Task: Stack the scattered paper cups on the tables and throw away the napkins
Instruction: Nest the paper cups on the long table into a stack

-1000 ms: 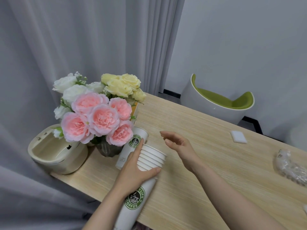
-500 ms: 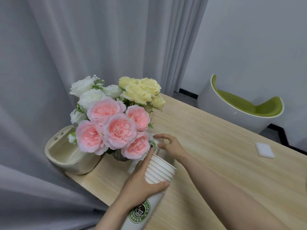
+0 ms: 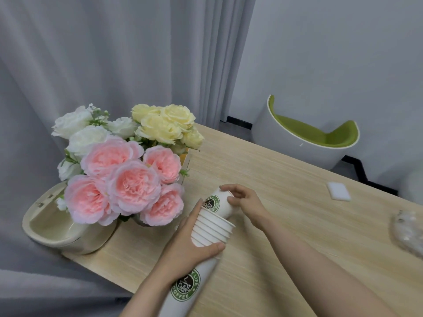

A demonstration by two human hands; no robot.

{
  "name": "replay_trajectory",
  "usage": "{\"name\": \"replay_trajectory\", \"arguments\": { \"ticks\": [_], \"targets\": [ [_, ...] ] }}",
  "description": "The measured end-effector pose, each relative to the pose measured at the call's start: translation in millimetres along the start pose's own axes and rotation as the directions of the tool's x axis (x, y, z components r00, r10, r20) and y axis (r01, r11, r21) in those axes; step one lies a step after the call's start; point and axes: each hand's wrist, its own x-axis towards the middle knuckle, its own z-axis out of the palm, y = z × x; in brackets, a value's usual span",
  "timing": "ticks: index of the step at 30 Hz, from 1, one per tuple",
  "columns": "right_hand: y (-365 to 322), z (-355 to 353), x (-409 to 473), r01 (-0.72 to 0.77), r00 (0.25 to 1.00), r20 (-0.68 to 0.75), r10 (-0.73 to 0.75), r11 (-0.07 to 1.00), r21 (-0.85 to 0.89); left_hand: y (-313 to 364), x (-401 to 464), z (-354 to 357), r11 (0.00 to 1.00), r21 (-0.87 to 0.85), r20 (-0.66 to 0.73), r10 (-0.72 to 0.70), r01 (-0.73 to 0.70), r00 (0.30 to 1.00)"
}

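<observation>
Far left, at surface [image 3: 263,179] corner: cream lidless container [image 3: 59,227], empty as far as visible. Next to it, bouquet [image 3: 128,165] of white, yellow and pink roses in a vase, blooms overhanging the working spot.

Centre: left hand [image 3: 187,245] wrapped around stack of paper cups [image 3: 201,259], thumb across the front below the rims, fingers behind. Stack tilted, open end up and away, printed green coffee logo on the lowest cup near the wrist. Several nested rims showing.

Just right of that: right hand [image 3: 246,202] closed on single paper cup [image 3: 218,205], fingertips pinching its far end, base already seated in the stack's mouth, not yet pushed home. Cup nearly touching the lowest pink bloom.

Further right, well apart: white folded napkin [image 3: 338,191] flat on the surface, untouched. Crumpled clear plastic wrap [image 3: 408,229] at right edge. Green-lined white chair [image 3: 309,138] beyond the surface.

Risks, as judged:
- Cup going in crooked; thin paper wall likely to buckle or rim to catch if pressed off-axis.
- Too hard a pinch denting the loose cup.
- Tall tilted stack held by one hand only; lower cups could slide out if grip loosens.
- Elbow or stack brushing bouquet, tipping vase.
- Napkin still to bin; no bin in view.
</observation>
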Motion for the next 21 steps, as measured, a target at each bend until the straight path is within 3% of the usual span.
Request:
{"name": "replay_trajectory", "arguments": {
  "ticks": [11,21],
  "targets": [
    [-34,-60,-31,0.163,0.946,-0.287,-0.153,0.987,0.012,15,3,2,1.000,0.015,0.029,0.022,-0.023,0.999],
    [-66,-92,-52,0.348,0.849,-0.427,-0.310,0.937,0.012,24,5,5,0.998,0.036,0.053,0.043,-0.045,0.998]
  ]
}}
